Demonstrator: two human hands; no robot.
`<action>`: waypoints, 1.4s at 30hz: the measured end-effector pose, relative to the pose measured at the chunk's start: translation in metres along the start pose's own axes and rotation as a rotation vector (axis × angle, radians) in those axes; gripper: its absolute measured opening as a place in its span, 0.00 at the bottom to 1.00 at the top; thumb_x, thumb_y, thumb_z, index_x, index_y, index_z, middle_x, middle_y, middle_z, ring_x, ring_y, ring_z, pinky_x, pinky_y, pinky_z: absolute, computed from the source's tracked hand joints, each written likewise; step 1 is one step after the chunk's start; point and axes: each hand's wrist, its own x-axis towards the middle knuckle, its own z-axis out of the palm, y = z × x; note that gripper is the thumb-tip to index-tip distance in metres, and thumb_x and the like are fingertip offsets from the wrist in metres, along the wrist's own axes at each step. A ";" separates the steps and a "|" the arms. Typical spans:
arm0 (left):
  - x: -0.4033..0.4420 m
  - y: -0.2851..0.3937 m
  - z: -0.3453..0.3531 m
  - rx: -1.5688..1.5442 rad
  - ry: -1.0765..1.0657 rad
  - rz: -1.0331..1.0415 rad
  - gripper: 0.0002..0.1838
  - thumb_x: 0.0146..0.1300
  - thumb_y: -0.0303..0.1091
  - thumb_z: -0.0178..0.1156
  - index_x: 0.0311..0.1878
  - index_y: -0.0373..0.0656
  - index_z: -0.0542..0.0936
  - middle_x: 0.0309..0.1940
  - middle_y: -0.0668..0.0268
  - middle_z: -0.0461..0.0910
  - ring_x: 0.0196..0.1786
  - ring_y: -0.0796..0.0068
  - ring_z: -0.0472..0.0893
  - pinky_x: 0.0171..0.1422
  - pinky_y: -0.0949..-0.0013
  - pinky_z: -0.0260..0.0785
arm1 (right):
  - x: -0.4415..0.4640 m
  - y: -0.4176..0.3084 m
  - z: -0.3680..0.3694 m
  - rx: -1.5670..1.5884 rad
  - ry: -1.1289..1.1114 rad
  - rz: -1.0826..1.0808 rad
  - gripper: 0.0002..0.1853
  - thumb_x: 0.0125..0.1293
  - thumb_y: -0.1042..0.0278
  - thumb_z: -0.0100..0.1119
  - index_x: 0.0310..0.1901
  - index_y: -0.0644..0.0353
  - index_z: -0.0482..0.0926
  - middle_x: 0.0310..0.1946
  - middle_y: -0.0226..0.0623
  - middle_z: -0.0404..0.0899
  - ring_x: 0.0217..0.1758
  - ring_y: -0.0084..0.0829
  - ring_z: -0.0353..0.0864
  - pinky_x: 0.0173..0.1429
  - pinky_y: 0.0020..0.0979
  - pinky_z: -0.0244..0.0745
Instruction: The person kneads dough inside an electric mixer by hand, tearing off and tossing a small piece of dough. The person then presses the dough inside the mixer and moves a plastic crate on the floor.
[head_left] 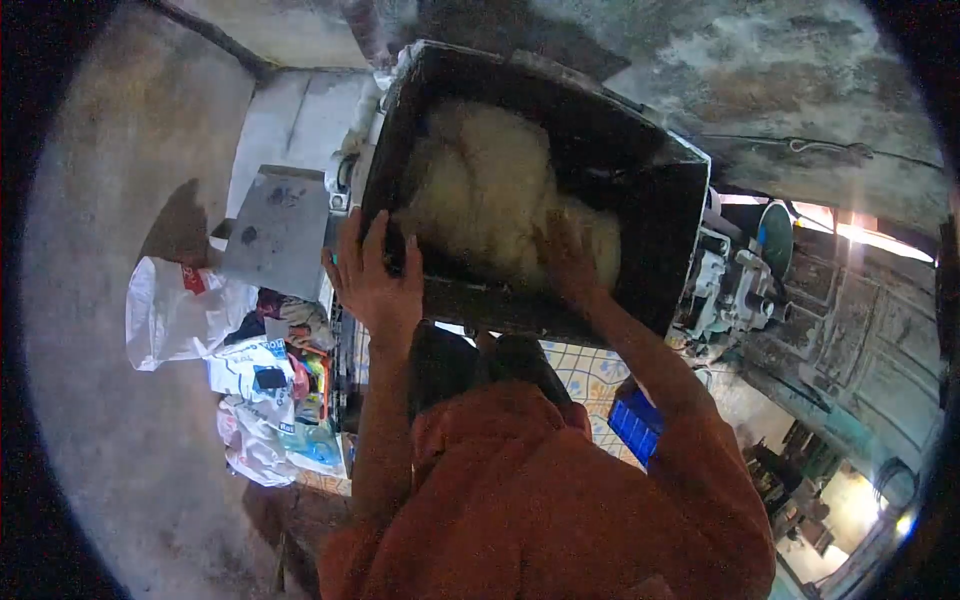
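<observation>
A large pale, dough-like mass (490, 170) lies inside a deep, dark rectangular trough (640, 215), its surface lumpy and uneven. My left hand (378, 280) is at the trough's near left corner, fingers spread and nothing held; whether it presses on the rim is hard to tell. Inside the trough, my right hand (570, 255) rests on the near right part of the mass with its fingers stretched out. The dim light blurs where its fingertips meet the mass.
Machine parts with a shaft (745, 290) adjoin the trough's right side. A grey metal sheet (275, 230) stands at left, above white plastic bags (185, 315) and packets. A blue crate (635, 425) sits on the tiled floor (580, 375). Walls stand behind and left.
</observation>
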 end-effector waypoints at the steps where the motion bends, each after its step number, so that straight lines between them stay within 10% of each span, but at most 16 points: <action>1: 0.000 0.001 -0.001 0.014 -0.004 -0.014 0.24 0.60 0.47 0.62 0.59 0.53 0.76 0.65 0.61 0.69 0.69 0.57 0.66 0.75 0.42 0.46 | 0.006 0.014 -0.041 0.185 -0.093 0.024 0.34 0.65 0.58 0.55 0.72 0.48 0.58 0.73 0.44 0.53 0.76 0.44 0.52 0.72 0.61 0.47; 8: -0.001 0.000 0.000 0.003 0.008 0.003 0.22 0.61 0.46 0.61 0.58 0.51 0.77 0.65 0.60 0.69 0.69 0.58 0.67 0.73 0.44 0.49 | -0.021 0.065 -0.129 0.201 -0.182 -0.045 0.29 0.61 0.51 0.59 0.63 0.47 0.72 0.71 0.40 0.61 0.78 0.39 0.49 0.77 0.61 0.30; 9: -0.002 -0.001 0.002 -0.001 0.004 -0.011 0.22 0.61 0.46 0.61 0.58 0.51 0.77 0.65 0.60 0.69 0.69 0.58 0.67 0.73 0.44 0.49 | -0.027 0.079 -0.124 0.287 -0.032 0.009 0.19 0.63 0.57 0.52 0.50 0.58 0.81 0.59 0.52 0.74 0.67 0.47 0.68 0.71 0.63 0.52; 10: -0.002 -0.001 0.002 -0.022 0.011 -0.014 0.22 0.61 0.46 0.61 0.57 0.51 0.77 0.65 0.60 0.69 0.69 0.57 0.67 0.73 0.45 0.49 | -0.032 0.096 -0.119 0.283 -0.043 -0.004 0.19 0.63 0.57 0.52 0.50 0.58 0.81 0.59 0.52 0.74 0.67 0.47 0.68 0.71 0.63 0.52; 12: -0.001 -0.002 0.001 -0.045 0.013 -0.015 0.22 0.61 0.46 0.61 0.57 0.51 0.78 0.65 0.60 0.69 0.69 0.57 0.67 0.74 0.45 0.50 | -0.035 0.124 -0.117 0.696 -0.353 0.482 0.14 0.60 0.57 0.61 0.44 0.55 0.82 0.47 0.39 0.80 0.54 0.46 0.79 0.58 0.48 0.74; 15: 0.000 -0.002 0.002 -0.082 0.048 0.008 0.23 0.60 0.46 0.61 0.58 0.52 0.77 0.65 0.60 0.69 0.68 0.57 0.67 0.73 0.46 0.51 | -0.026 0.129 -0.161 0.712 -0.234 0.491 0.12 0.60 0.59 0.61 0.39 0.59 0.81 0.38 0.42 0.80 0.41 0.48 0.82 0.42 0.44 0.78; 22: 0.001 -0.004 0.003 -0.053 0.064 0.035 0.24 0.60 0.45 0.62 0.59 0.52 0.76 0.64 0.59 0.70 0.67 0.56 0.69 0.71 0.46 0.56 | 0.017 0.076 -0.091 0.455 -0.388 0.316 0.19 0.63 0.58 0.59 0.47 0.65 0.78 0.49 0.47 0.78 0.53 0.46 0.79 0.55 0.47 0.74; 24: -0.001 -0.003 0.002 -0.070 0.048 0.026 0.23 0.60 0.44 0.62 0.59 0.52 0.76 0.64 0.59 0.70 0.67 0.56 0.69 0.71 0.46 0.56 | 0.022 0.041 -0.102 1.298 -0.167 1.080 0.20 0.66 0.61 0.55 0.54 0.67 0.76 0.61 0.51 0.69 0.64 0.46 0.71 0.64 0.48 0.67; 27: 0.004 -0.001 -0.001 -0.009 0.022 0.016 0.23 0.60 0.44 0.63 0.58 0.51 0.76 0.63 0.58 0.71 0.67 0.56 0.69 0.71 0.45 0.56 | -0.013 0.001 0.056 0.338 0.076 0.199 0.23 0.64 0.62 0.56 0.56 0.70 0.74 0.66 0.53 0.62 0.70 0.48 0.63 0.68 0.50 0.62; 31: 0.000 -0.003 0.001 -0.040 0.047 0.013 0.23 0.60 0.44 0.63 0.59 0.51 0.76 0.63 0.58 0.71 0.67 0.56 0.69 0.71 0.45 0.55 | -0.018 0.085 -0.070 0.278 -0.004 0.009 0.24 0.61 0.61 0.60 0.54 0.69 0.75 0.61 0.53 0.69 0.64 0.51 0.69 0.65 0.50 0.65; 33: -0.001 0.001 -0.001 -0.034 0.047 -0.009 0.24 0.59 0.44 0.63 0.59 0.52 0.76 0.64 0.59 0.70 0.67 0.57 0.69 0.72 0.44 0.54 | -0.037 0.109 -0.096 0.910 0.012 0.316 0.24 0.57 0.60 0.64 0.53 0.67 0.76 0.53 0.53 0.75 0.57 0.54 0.73 0.61 0.48 0.68; 42: -0.003 0.002 0.002 -0.066 0.100 0.040 0.25 0.59 0.45 0.63 0.59 0.50 0.76 0.63 0.57 0.71 0.65 0.52 0.70 0.71 0.48 0.57 | -0.175 0.115 -0.061 0.825 0.387 1.076 0.22 0.66 0.58 0.58 0.58 0.57 0.73 0.54 0.51 0.75 0.57 0.53 0.74 0.60 0.46 0.68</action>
